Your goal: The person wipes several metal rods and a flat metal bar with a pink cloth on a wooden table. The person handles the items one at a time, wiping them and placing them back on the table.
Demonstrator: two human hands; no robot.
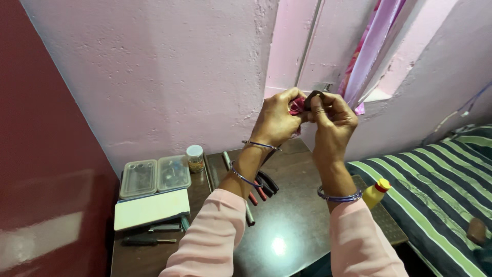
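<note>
Cloth [296, 106], pink and bunched, sits pinched in your left hand [277, 120], raised before the pink wall [164, 72]. Your right hand [333, 119] touches it at 3 o'clock, fingers closed on a small dark ring [312, 97]. At 7 o'clock, pliers [264, 187] lie on the dark table [287, 225]; a yellow bottle [375, 193] stands at 5 o'clock.

From my remote seat, my left hand [277, 120] hides most of the pink cloth [296, 105], my forearm covers the pliers' [266, 185] jaws, and the bed's [435, 190] far end runs off-frame.
</note>
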